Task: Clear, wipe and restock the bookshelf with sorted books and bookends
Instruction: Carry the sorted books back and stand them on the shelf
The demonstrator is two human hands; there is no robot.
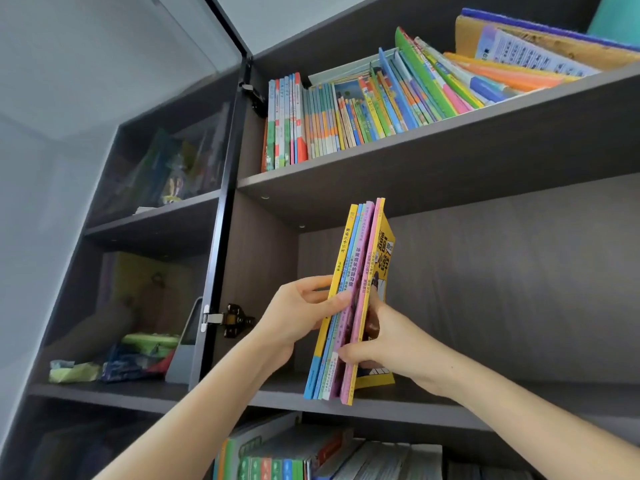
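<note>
A small stack of thin books [356, 265] with yellow, blue and pink spines stands upright on the middle shelf board [485, 407], leaning slightly right. My left hand [298, 313] grips the stack from its left side, thumb and fingers curled over the spines. My right hand [384, 344] holds it from the right, with the thumb pressing the lower spines and fingers behind the yellow cover. The rest of this shelf bay is bare dark wood.
The upper shelf [450, 150] carries a full row of colourful books [346, 112], the right ones leaning. More books [284, 459] fill the shelf below. An open glass door [214, 237] stands left, with a grey bookend [183, 355] and clutter behind it.
</note>
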